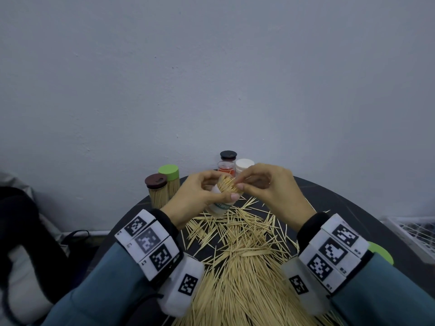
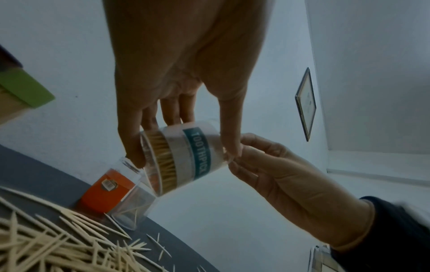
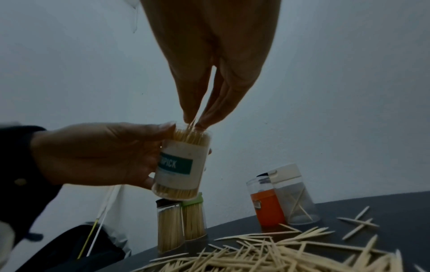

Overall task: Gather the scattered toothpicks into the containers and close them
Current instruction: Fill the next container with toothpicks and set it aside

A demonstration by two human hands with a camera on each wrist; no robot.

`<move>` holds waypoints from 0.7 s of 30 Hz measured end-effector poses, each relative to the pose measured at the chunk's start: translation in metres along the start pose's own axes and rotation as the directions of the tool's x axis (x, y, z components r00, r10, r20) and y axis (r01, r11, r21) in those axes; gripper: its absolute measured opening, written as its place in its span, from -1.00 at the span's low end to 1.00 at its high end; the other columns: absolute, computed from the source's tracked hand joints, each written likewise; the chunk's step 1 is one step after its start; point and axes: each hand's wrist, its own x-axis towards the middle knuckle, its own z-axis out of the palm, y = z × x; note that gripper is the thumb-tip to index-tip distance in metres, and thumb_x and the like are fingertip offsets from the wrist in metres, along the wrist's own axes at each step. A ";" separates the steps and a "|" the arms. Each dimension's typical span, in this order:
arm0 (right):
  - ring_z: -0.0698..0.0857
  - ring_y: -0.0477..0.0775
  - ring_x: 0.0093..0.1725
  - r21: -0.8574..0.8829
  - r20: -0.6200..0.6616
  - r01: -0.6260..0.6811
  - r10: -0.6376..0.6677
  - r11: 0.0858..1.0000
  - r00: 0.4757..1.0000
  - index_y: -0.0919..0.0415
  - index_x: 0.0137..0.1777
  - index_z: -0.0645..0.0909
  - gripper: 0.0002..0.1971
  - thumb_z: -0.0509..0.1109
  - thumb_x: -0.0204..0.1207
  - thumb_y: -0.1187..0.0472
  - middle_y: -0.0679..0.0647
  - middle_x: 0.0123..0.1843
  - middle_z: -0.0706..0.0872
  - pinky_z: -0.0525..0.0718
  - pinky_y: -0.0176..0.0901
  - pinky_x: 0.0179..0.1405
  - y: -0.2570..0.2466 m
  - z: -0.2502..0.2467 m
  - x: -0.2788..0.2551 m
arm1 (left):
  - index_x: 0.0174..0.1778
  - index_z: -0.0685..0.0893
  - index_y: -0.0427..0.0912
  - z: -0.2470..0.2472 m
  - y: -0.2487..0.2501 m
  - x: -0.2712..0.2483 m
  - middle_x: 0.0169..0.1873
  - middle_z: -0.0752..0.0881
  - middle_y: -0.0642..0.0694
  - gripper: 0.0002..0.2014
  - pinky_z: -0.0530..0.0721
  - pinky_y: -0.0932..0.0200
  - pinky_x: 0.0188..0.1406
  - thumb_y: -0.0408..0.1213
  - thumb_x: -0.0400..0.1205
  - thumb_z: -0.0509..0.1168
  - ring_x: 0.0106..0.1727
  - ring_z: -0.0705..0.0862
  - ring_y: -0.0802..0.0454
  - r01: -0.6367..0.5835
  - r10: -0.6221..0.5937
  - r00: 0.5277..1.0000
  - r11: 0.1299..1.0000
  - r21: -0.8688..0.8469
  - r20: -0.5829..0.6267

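My left hand (image 1: 200, 192) grips a clear toothpick container (image 1: 220, 205) with a white and teal label, held tilted above the table. It is open at the top and packed with toothpicks. My right hand (image 1: 266, 188) pinches a few toothpicks (image 3: 191, 126) at its mouth, their lower ends among those inside. The label (image 2: 197, 152) reads TOOTHPICK, with my left thumb and fingers (image 2: 177, 114) round the body. A large pile of loose toothpicks (image 1: 240, 257) covers the dark round table (image 1: 341, 208) under my wrists.
Two full jars with a brown lid (image 1: 156, 191) and a green lid (image 1: 170, 176) stand at the back left. An open orange-labelled container (image 1: 226, 169), a black-lidded one (image 1: 228, 156) and a white-lidded one (image 1: 244, 164) stand by the wall. A loose green lid (image 1: 382, 252) lies at the right.
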 end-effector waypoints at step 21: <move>0.63 -0.24 -0.46 -0.009 0.039 -0.070 0.071 0.997 0.997 0.14 -0.25 0.36 -0.60 0.58 0.29 0.45 0.05 -0.36 0.76 0.56 -0.50 -0.37 0.006 -0.005 -0.001 | 0.22 0.66 -0.08 0.002 0.001 -0.002 0.09 0.76 -0.02 -0.35 0.62 -0.13 0.31 -0.15 0.19 0.66 0.16 0.72 0.01 -0.054 0.038 0.996 0.978 0.202 0.081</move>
